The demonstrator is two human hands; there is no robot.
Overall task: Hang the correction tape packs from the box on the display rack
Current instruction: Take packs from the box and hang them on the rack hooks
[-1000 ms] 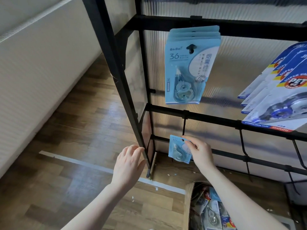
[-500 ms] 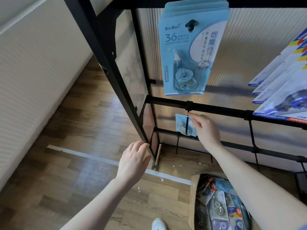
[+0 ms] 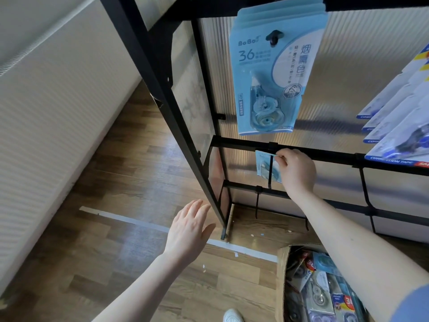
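Observation:
My right hand [image 3: 296,169] pinches the top of a small light blue correction tape pack [image 3: 263,165] at a black hook [image 3: 270,169] under the middle crossbar of the black display rack [image 3: 162,89]. The hook rod crosses in front of the pack. My left hand [image 3: 189,231] hovers flat and holds nothing, just left of the rack's front post. A stack of larger light blue packs [image 3: 271,73] hangs on the hook above. The cardboard box [image 3: 282,256] at the bottom right holds several more packs.
Blue and white correction tape packs [image 3: 399,126] hang at the right edge of the rack. Empty black hooks [image 3: 257,201] stick out from the lower bars. A white wall [image 3: 46,101] runs along the left, with wooden floor [image 3: 92,252] between it and the rack. A white shoe [image 3: 232,316] shows at the bottom.
My right hand has lifted the small pack from near the lower bar up to the hook under the middle crossbar. My left hand has stayed beside the post with its fingers straighter.

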